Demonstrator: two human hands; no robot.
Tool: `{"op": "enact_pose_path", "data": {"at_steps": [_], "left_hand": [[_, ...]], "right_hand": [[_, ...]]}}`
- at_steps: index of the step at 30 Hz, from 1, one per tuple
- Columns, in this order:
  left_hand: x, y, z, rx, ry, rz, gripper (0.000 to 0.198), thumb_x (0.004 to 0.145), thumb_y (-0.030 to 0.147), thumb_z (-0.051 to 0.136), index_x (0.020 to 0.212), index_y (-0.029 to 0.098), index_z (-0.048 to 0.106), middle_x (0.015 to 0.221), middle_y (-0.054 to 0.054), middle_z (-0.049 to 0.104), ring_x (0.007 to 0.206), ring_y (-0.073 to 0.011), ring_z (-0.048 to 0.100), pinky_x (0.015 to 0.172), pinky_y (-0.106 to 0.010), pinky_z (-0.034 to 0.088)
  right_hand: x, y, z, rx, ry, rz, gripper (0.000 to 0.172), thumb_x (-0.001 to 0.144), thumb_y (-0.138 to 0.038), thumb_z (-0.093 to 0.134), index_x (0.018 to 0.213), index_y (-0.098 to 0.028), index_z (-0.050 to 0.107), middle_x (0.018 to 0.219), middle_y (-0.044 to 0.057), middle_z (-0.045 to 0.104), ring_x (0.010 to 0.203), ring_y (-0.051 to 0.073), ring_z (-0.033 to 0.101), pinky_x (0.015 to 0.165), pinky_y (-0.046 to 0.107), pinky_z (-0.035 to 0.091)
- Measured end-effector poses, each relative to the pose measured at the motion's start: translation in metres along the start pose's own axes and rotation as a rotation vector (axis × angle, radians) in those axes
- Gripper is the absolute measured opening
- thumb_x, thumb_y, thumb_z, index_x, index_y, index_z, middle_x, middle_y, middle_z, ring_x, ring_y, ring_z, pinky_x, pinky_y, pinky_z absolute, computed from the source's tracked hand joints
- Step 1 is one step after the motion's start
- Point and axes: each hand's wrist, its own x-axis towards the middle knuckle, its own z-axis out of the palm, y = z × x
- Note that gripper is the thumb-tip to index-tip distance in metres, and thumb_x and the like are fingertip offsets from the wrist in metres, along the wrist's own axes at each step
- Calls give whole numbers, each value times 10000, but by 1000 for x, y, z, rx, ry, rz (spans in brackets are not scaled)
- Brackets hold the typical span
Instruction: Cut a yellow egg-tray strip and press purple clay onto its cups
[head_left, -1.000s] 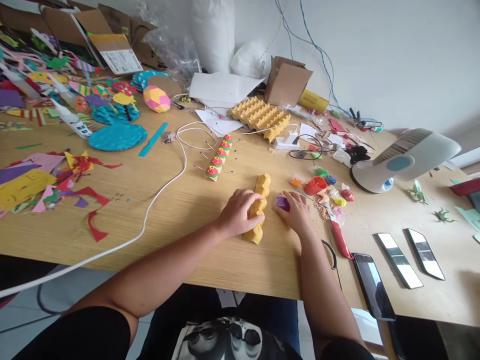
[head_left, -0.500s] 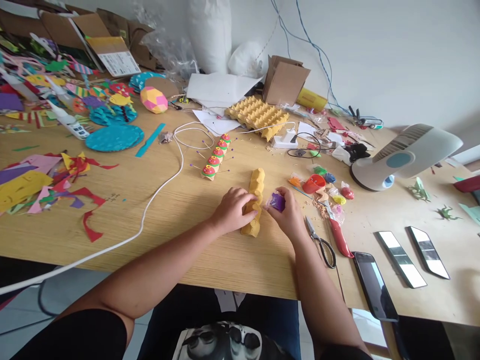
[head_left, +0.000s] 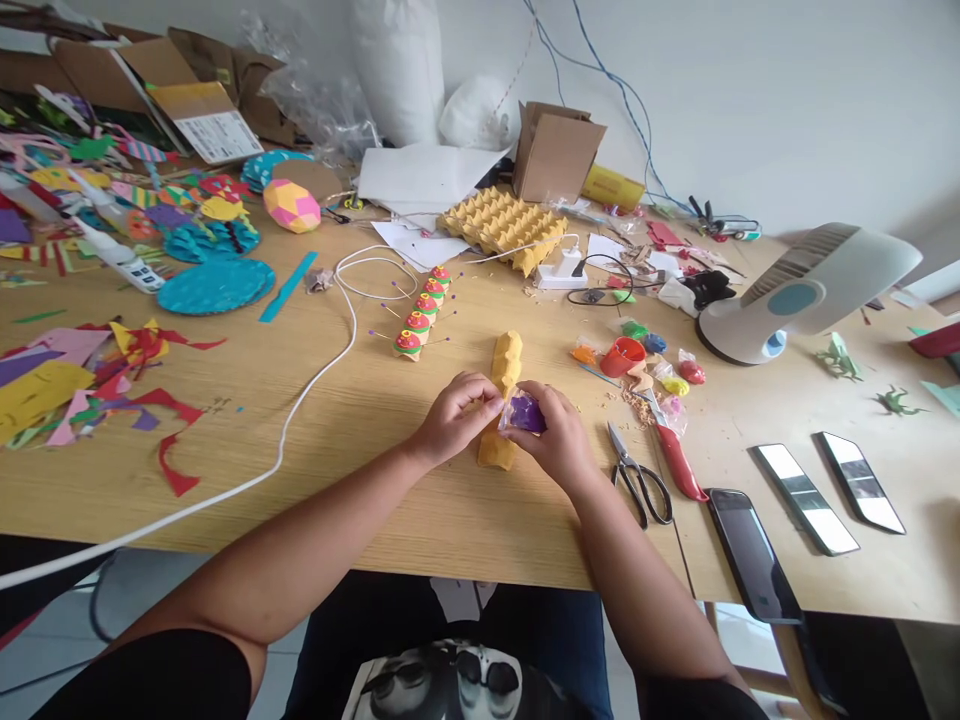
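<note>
The right hand (head_left: 556, 432) grips a purple packet (head_left: 527, 413) between thumb and fingers. The left hand (head_left: 457, 420) has its thumb and forefinger pressed together on the packet's clear left edge, pinching it; its other fingers are curled. The packet is held at the near middle of the table (head_left: 390, 520), over the yellow strip (head_left: 496, 450), which lies lengthwise from near to far, its middle hidden by the hands and packet. Whether packet and strip touch, I cannot tell.

To the far left of the hands lies a painted strip (head_left: 417, 322) with red and green bumps and pins sticking out on both sides. Left of that, a white cable (head_left: 300, 400) loops and runs to the near left edge. Farther left are a blue disc (head_left: 216, 287), a glue bottle (head_left: 120, 257) and, nearer, paper scraps (head_left: 56, 385).

Just right of the right arm lie scissors (head_left: 637, 480), blades partly open, with a red-handled knife (head_left: 679, 465) to their right. Beyond them stands a red cup (head_left: 622, 356) among small coloured bags (head_left: 675, 382). A phone (head_left: 754, 555) lies at the near right edge, and a white fan (head_left: 810, 290) stands at far right. Beyond the hands is a yellow egg tray (head_left: 502, 228), a brown carton (head_left: 559, 150) behind it.
</note>
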Motion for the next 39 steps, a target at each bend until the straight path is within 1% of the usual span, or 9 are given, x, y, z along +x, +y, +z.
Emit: {"op": "enact_pose_path", "data": {"at_steps": [5,13,18,20,22,27,30,35,39], "left_hand": [[-1,-2,1,-51,-19,-25,211,961,325,554,807,196,616,822,-29,584,868,-194,536,835,-324,422],[-2,-4,1,-90,-34,-66,213,950,334,558,806,192,626,831,-35,583,877,-200,545,835,-329,434],[-2,-4,0,-113,-28,-102,96,908,267,607,867,190,646,875,-33,607,887,-191,565,833,-322,444],[-2,-4,0,-94,-33,-84,85,900,253,619,860,191,661,872,-34,626,890,-191,573,840,-324,447],[-2,-4,0,-62,-31,-53,101,901,253,622,835,192,670,854,-34,637,883,-190,580,844,-326,452],[-1,-6,1,27,8,16,72,881,240,645,829,196,667,825,-26,647,844,-185,582,817,-324,461],[0,-6,1,50,43,10,114,885,216,622,777,195,652,781,-19,630,814,-177,577,797,-317,456],[-1,-4,1,56,103,-39,176,868,230,629,697,191,615,734,-14,602,773,-169,563,766,-306,449],[-2,-5,2,-1,142,-127,200,850,278,662,681,187,606,710,-5,589,721,-153,536,711,-286,437]], "right_hand": [[1,1,0,2,-23,-4,451,878,-372,735,1267,-242,549,1063,97,703,967,280,657,827,390,528],[0,0,0,3,-15,16,463,856,-410,759,1249,-248,573,1042,92,705,941,277,655,810,391,529],[1,2,1,33,33,-33,387,875,-384,743,1204,-238,602,1044,94,708,952,262,661,821,381,534],[1,2,0,42,51,-45,331,884,-368,734,1162,-229,619,1032,97,708,956,259,661,823,381,535],[2,2,0,45,52,-38,322,889,-360,729,1161,-227,622,1040,100,706,966,260,660,829,384,535],[2,2,1,43,-30,0,497,865,-359,757,1308,-234,570,1087,105,699,994,269,659,851,394,538],[2,2,4,63,-33,24,586,845,-379,777,1365,-239,546,1099,104,699,998,270,665,867,400,544],[1,3,7,93,9,-8,479,852,-412,765,1269,-224,623,1091,112,710,984,262,676,852,396,557],[0,1,7,97,48,-71,431,892,-421,721,1277,-250,628,1106,109,713,1014,257,675,873,409,560]]}}
